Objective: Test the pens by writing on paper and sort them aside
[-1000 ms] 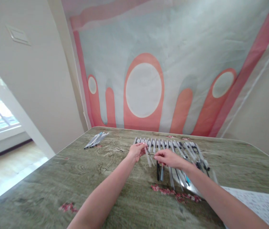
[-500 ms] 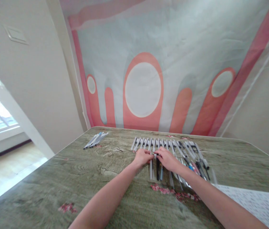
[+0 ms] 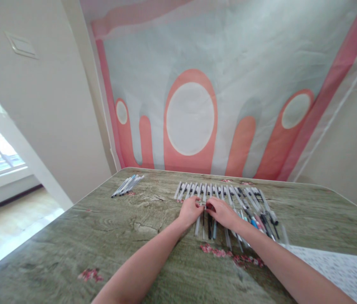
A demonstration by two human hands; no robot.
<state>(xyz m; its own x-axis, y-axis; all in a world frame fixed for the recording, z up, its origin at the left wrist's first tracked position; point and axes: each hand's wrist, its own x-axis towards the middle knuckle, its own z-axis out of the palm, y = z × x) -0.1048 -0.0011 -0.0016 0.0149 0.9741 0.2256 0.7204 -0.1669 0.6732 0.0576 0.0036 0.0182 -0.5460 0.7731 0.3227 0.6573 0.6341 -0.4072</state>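
Note:
My left hand [image 3: 190, 212] and my right hand [image 3: 224, 213] meet fingertip to fingertip over the pen parts. Both are closed in a pinch around a small pale pen part [image 3: 204, 207]; the fingers mostly cover it. Below my left hand a clear pen barrel [image 3: 196, 228] slants downward, and I cannot tell whether it is held or lies on the table. A dark pen piece [image 3: 209, 228] lies just under my right hand. Behind the fingers runs a row of clear barrels with dark caps [image 3: 200, 188].
On the wood-patterned table [image 3: 128, 236], a small bundle of pens [image 3: 128, 185] lies at the far left. Mixed pens and loose parts [image 3: 260, 221] spread beyond my right wrist. A white patterned sheet [image 3: 339, 270] covers the right front. A patterned wall hanging [image 3: 191, 118] rises behind.
My hands stay together in nearly the same spot, with the left wrist slightly turned. The clear barrel below my left hand has shifted a little left and now slants.

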